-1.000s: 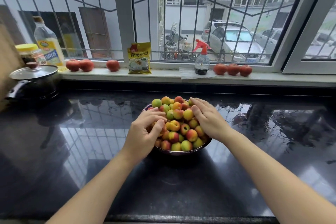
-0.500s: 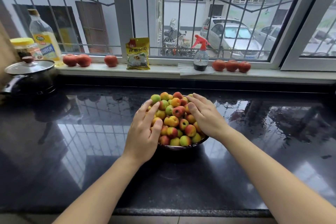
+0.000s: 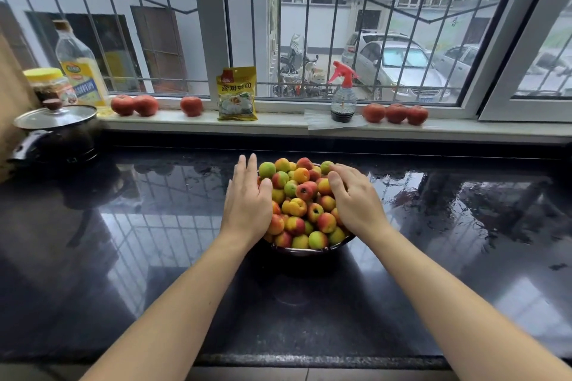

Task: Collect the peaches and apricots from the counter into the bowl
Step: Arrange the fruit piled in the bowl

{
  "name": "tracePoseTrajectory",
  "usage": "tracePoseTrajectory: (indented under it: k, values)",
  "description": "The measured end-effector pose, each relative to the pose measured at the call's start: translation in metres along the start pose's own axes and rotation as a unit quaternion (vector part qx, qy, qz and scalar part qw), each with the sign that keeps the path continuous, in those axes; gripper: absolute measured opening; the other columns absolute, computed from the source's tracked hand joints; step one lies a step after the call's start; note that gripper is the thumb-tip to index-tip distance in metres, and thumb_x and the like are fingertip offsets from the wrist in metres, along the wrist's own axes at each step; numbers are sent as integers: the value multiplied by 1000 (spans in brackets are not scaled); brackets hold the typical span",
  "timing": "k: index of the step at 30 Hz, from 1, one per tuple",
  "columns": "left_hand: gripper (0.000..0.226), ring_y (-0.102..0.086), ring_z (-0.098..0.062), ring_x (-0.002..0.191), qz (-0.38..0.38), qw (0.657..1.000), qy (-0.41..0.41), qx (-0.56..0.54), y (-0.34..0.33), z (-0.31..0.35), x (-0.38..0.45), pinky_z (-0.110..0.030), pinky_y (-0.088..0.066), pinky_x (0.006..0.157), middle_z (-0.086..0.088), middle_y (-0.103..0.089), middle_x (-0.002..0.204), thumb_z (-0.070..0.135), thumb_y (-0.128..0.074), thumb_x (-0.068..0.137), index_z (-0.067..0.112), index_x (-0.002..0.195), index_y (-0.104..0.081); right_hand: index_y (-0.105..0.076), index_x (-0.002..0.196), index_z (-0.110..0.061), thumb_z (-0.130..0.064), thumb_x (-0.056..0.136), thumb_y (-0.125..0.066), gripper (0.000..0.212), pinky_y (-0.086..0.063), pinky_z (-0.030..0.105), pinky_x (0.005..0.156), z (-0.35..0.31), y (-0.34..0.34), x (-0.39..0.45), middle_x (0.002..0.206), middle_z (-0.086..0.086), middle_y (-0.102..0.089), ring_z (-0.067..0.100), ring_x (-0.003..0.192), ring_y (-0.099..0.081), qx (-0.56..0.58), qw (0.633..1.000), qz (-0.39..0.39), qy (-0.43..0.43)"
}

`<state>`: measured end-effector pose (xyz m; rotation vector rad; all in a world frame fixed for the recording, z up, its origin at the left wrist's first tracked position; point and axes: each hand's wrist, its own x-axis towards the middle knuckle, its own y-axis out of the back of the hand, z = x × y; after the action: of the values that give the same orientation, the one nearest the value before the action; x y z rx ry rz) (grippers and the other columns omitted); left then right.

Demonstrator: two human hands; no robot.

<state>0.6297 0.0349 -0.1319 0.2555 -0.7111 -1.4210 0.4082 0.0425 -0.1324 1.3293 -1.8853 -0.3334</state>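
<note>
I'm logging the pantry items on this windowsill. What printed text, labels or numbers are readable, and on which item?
Yellow packet: "食用", then two characters too blurred to read.
Oil bottle: label has a logo and characters, too blurred to read.
Yellow-lidded jar: label unreadable.
Spray bottle: no text visible.
Car's plate outside: too small to read.

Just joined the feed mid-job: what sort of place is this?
Most likely a home kitchen: a dark stone counter under a barred window, a lidded pot and an oil bottle at the left, and a bowl heaped with fruit.
</note>
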Motion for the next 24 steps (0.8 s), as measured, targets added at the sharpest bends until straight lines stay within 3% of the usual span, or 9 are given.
tracePoseTrajectory:
  k: [6, 9, 12, 14, 16, 18, 21, 22, 24]
  values:
    - [65, -5, -13, 161, -23, 997, -70, 2, -10, 29, 5, -41, -10, 128, 7, -7, 176, 62, -26, 107, 36, 166, -19, -64, 132, -25, -42, 104, -40, 41, -28, 21, 104, -1, 0, -1, 136, -6, -61, 10, 129, -47, -9, 1000, 10, 3]
    - [66, -6, -10, 160, -61, 992, -109, 6, -17, 37, -1, -34, -9, 123, 11, -4, 176, 66, -28, 104, 42, 165, -19, -65, 132, -24, -41, 104, -41, 40, -29, 20, 105, -2, 1, -1, 135, -5, -62, 11, 129, -48, -9, 1000, 12, 3]
    - [61, -18, -6, 157, -30, 991, -109, -69, -13, 38, -4, -32, -15, 127, 9, -23, 172, 58, -32, 106, 36, 162, -33, -65, 131, -22, -40, 103, -41, 40, -29, 21, 105, -3, 2, -1, 135, -4, -62, 12, 128, -49, -5, 1000, 14, 4]
    - [57, -30, -6, 153, 39, 987, -90, -124, -4, 32, 0, -36, -24, 128, 6, -40, 165, 49, -34, 105, 27, 157, -44, -65, 130, -22, -41, 102, -40, 42, -30, 22, 106, -4, 2, -1, 134, -3, -62, 12, 128, -50, 0, 1000, 12, 3]
    - [57, -27, -14, 156, 91, 992, -45, -78, 8, 18, 14, -41, -21, 129, -1, -40, 166, 44, -32, 106, 21, 156, -48, -65, 130, -21, -43, 101, -39, 45, -33, 25, 107, -4, 2, -2, 133, -3, -63, 13, 127, -50, 3, 1000, 11, 3]
    - [48, -23, -28, 157, 55, 994, 81, -43, 17, 2, 31, -44, -19, 127, -11, -37, 165, 36, -30, 111, 16, 149, -52, -65, 130, -21, -42, 102, -39, 44, -36, 30, 108, -4, 3, -2, 133, -2, -63, 15, 127, -51, 1, 1000, 10, 5]
    - [40, -51, -30, 130, 4, 953, 223, -207, 15, -19, 41, -38, -38, 104, -8, -56, 130, 37, -30, 113, 16, 120, -64, -65, 130, -22, -44, 102, -38, 45, -37, 33, 109, -4, 2, -2, 133, -3, -63, 15, 127, -51, 1, 1000, 6, 2]
    - [40, -55, -30, 122, 45, 946, 227, -229, 14, -26, 40, -37, -41, 98, -8, -60, 123, 36, -33, 111, 13, 119, -65, -65, 130, -23, -46, 101, -37, 46, -37, 31, 108, -5, 3, -1, 133, -4, -63, 14, 127, -51, 2, 1000, 5, 1]
    - [35, -57, -37, 122, 157, 950, 224, -149, 21, -45, 43, -38, -41, 92, -17, -65, 122, 24, -39, 108, 7, 118, -68, -64, 131, -23, -45, 102, -38, 45, -36, 29, 107, -4, 3, -1, 133, -4, -62, 14, 127, -51, 3, 1000, 6, 0]
